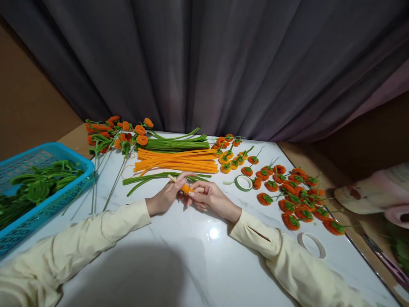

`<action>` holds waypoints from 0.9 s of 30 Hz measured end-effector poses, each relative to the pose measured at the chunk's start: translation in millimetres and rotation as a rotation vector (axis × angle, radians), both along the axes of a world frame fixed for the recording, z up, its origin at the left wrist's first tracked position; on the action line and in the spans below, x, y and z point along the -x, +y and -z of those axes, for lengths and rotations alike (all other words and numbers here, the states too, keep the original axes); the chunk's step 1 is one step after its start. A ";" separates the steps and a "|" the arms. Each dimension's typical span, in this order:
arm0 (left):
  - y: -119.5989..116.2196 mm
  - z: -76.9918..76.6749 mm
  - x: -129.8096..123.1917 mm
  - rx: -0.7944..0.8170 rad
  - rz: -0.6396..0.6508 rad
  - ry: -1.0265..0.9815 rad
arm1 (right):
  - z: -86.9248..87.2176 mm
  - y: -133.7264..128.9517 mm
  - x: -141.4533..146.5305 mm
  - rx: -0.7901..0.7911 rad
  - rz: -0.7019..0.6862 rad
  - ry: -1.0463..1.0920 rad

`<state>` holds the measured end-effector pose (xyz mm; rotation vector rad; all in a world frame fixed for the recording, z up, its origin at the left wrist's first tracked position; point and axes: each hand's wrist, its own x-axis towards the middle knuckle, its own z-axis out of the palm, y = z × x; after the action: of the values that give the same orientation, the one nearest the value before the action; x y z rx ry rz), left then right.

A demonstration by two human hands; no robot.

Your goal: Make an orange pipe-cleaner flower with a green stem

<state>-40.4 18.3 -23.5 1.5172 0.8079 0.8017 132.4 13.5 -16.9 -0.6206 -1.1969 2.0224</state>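
Nearest, along the bottom of the frame, the white marble-patterned bench (220,266) shows bare surface between two cream sleeves. At lower right lies a white ring (311,245), perhaps a tape roll, with scissors (378,253) beyond it near the right edge.

At the centre, the two hands meet over the bench. The left hand (164,198) is closed around a thin pale stick (171,178); the right hand (220,200) pinches the orange chenille coil (186,188) that sits on the stick between them. This piece looks only partly worked: it is a short coil, without the green backing seen on other pieces.

At left, a blue plastic basket (87,164) holds green chenille leaves (38,187), apparently shaped but unattached. Across the right, many orange flower heads (290,219) lie with green backs and short stems, seemingly formed but not mounted on long stalks. A roll of green tape (243,182) lies beside them.

Just past the hands are a few loose green chenille stems (166,175), then a pile of yellow-orange chenille stems (175,160), straight and uncoiled, so plenty of material appears left. Behind it lies a thicker green bundle (179,144).

Farthest, at upper left of the bench, long-stalked flowers (140,130) look the most complete, before a grey curtain (204,64).
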 end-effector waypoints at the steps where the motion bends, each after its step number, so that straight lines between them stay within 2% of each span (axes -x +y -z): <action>1: -0.1 0.3 0.4 -0.005 0.005 0.003 | 0.6 0.3 0.1 -0.003 -0.008 -0.008; 9: -0.6 5.2 2.6 -0.040 0.056 0.043 | 3.1 4.3 -3.6 -0.050 -0.084 -0.044; 14: -2.7 0.2 1.5 -0.093 0.087 0.150 | 1.1 4.6 -4.0 -0.027 -0.084 -0.041; 18: -4.6 -2.3 -0.7 -0.116 0.119 0.139 | -1.5 3.8 -2.8 -0.011 -0.083 -0.030; 27: -2.2 -2.6 -2.8 0.035 0.044 -0.014 | -3.0 2.1 1.6 0.003 0.007 -0.056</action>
<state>-37.6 16.1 -21.0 1.4923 0.7723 0.7610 130.8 15.6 -13.9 -0.6860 -1.2228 2.0132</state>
